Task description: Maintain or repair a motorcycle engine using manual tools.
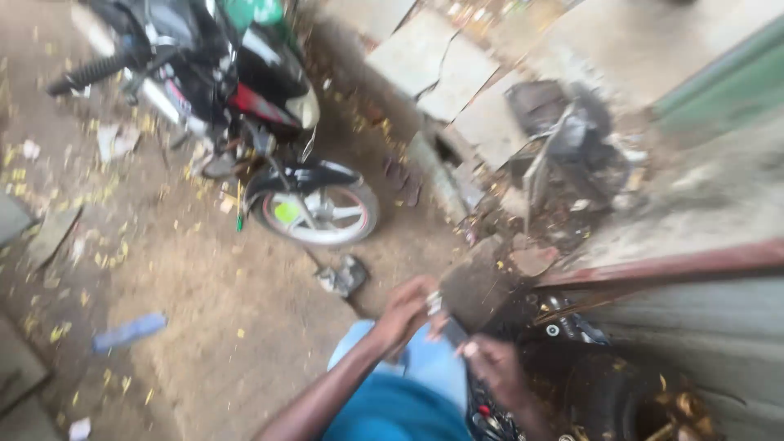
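Note:
The picture is blurred by motion. My left hand (406, 311) is raised in front of my knee, fingers curled around a small shiny metal part (434, 302). My right hand (495, 368) is just below and to the right of it, fingers closed on a small dark object (456, 331); what it is cannot be made out. Both hands hover over a box of dark tools and parts (523, 408) at my feet.
A black and red motorcycle (237, 90) stands on the dirt ground ahead, its front wheel (318, 214) toward me. Broken concrete slabs (445, 69), a dark pile of scrap parts (563, 143), a blue bottle (129, 331) and a rusty metal bar (661, 268) lie around.

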